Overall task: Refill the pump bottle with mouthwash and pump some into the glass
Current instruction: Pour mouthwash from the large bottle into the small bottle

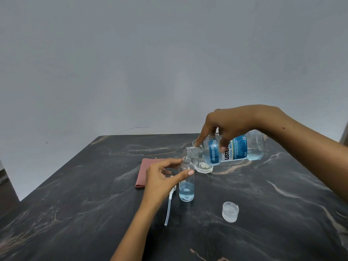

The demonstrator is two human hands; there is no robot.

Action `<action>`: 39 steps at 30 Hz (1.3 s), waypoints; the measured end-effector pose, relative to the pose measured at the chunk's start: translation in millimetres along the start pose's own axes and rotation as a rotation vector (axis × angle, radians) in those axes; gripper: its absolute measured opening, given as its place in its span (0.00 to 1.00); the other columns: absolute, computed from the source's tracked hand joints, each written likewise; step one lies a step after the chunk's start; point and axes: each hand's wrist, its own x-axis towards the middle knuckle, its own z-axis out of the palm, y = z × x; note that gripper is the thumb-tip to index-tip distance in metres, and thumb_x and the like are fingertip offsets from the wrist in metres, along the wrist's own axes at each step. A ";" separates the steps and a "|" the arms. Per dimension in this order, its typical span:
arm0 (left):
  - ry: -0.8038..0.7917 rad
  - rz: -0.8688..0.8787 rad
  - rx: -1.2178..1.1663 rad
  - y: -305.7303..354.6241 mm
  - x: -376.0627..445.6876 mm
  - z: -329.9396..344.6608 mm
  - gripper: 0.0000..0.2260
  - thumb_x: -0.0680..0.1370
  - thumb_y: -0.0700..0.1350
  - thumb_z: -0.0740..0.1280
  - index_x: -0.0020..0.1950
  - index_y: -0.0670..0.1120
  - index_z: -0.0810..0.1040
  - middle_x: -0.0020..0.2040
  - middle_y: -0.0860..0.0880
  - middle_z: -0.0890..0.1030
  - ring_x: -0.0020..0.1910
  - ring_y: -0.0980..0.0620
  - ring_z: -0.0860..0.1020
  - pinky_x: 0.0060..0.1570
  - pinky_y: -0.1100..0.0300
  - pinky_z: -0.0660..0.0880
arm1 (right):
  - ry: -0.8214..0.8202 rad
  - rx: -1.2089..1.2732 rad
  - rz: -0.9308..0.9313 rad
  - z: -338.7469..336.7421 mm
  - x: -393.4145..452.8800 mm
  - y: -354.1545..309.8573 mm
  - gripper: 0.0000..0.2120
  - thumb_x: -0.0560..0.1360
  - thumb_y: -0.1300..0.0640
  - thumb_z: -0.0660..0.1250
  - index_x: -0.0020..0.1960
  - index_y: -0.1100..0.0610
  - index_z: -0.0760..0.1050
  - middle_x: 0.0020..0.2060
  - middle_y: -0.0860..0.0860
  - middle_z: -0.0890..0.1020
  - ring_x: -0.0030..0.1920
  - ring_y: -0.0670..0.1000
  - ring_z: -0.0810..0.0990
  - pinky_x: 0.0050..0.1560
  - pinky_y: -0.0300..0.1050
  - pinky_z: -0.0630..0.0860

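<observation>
on the dark marble-patterned table (pixel 263 204) a small, slim, clear plastic pump bottle (pixel 186 183) stood upright with its top off, roughly a quarter filled with pale blue liquid. it was steadied near the neck by the left hand (pixel 162 178), whose thumb and fingers were curved narrowly around its upper part, touching lightly rather than clamping. the large clear mouthwash bottle with the blue label (pixel 231 149) was held tipped almost level by the right hand (pixel 231 125), the fingers wrapped over its labelled waist and the open mouth poised just above the small bottle's neck. a stream could not be made out with certainty.

the small bottle was judged light, thin-walled and easily toppled, so a hold high on the shoulder seemed sound, though a squeeze might push liquid out. the big bottle was judged heavier, smooth and liable to slip if wetted; a grip around its middle was thought best for controlling the tilt.

behind the pouring mouth stood a short clear faceted glass (pixel 204 166), fragile and close enough to be knocked. the white pump head with its long dip tube (pixel 168 208) lay just left of the small bottle, a clear plastic cap (pixel 230 211) lay nearer the camera, and a folded dusty-pink cloth (pixel 145 172) lay beyond the left hand.
</observation>
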 end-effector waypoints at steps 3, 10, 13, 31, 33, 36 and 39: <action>-0.002 0.002 0.004 0.1 -0.6 -0.5 0.23 0.60 0.57 0.77 0.52 0.49 0.85 0.46 0.54 0.86 0.47 0.57 0.83 0.48 0.59 0.78 | -0.004 -0.001 0.006 -0.6 0.6 -0.9 0.28 0.68 0.62 0.75 0.64 0.45 0.75 0.57 0.49 0.82 0.54 0.48 0.80 0.55 0.46 0.79; 0.003 0.003 0.012 1.5 -0.4 -0.1 0.23 0.60 0.57 0.77 0.52 0.49 0.85 0.46 0.55 0.86 0.47 0.60 0.82 0.48 0.61 0.78 | -0.008 0.006 0.022 -1.2 0.3 -2.0 0.28 0.68 0.62 0.75 0.64 0.45 0.75 0.55 0.49 0.83 0.53 0.48 0.80 0.54 0.48 0.80; 0.001 0.001 0.013 1.7 -0.4 -0.5 0.24 0.60 0.57 0.77 0.53 0.48 0.85 0.46 0.54 0.86 0.47 0.58 0.83 0.50 0.57 0.79 | -0.008 -0.001 0.025 -1.4 0.4 -2.2 0.28 0.68 0.62 0.75 0.64 0.45 0.74 0.49 0.45 0.82 0.50 0.46 0.80 0.49 0.41 0.78; 0.001 -0.008 0.012 1.5 -0.9 -0.1 0.23 0.61 0.55 0.78 0.53 0.48 0.85 0.46 0.54 0.86 0.47 0.57 0.83 0.51 0.55 0.80 | -0.006 0.002 0.031 -1.3 2.9 1.1 0.29 0.66 0.62 0.76 0.62 0.42 0.76 0.52 0.50 0.84 0.51 0.50 0.82 0.54 0.52 0.80; 0.003 -0.006 0.011 1.5 -1.1 0.3 0.22 0.61 0.55 0.77 0.52 0.48 0.85 0.46 0.54 0.86 0.47 0.58 0.83 0.50 0.56 0.79 | -0.007 -0.003 0.031 -1.6 2.9 0.6 0.29 0.66 0.62 0.76 0.63 0.42 0.75 0.53 0.51 0.84 0.52 0.50 0.81 0.54 0.52 0.80; 0.005 -0.007 0.015 1.3 -0.8 0.0 0.21 0.62 0.53 0.78 0.52 0.48 0.85 0.45 0.54 0.86 0.46 0.58 0.83 0.50 0.57 0.79 | -0.011 -0.016 0.029 -2.3 2.8 -1.2 0.29 0.66 0.62 0.76 0.63 0.43 0.75 0.54 0.51 0.84 0.53 0.51 0.81 0.55 0.51 0.79; 0.000 -0.008 0.016 1.8 -1.0 -0.2 0.21 0.62 0.53 0.78 0.52 0.48 0.85 0.45 0.54 0.86 0.46 0.57 0.83 0.51 0.55 0.80 | -0.015 -0.024 0.029 -2.4 2.6 -2.4 0.29 0.67 0.63 0.76 0.63 0.43 0.75 0.53 0.51 0.84 0.53 0.51 0.81 0.55 0.51 0.79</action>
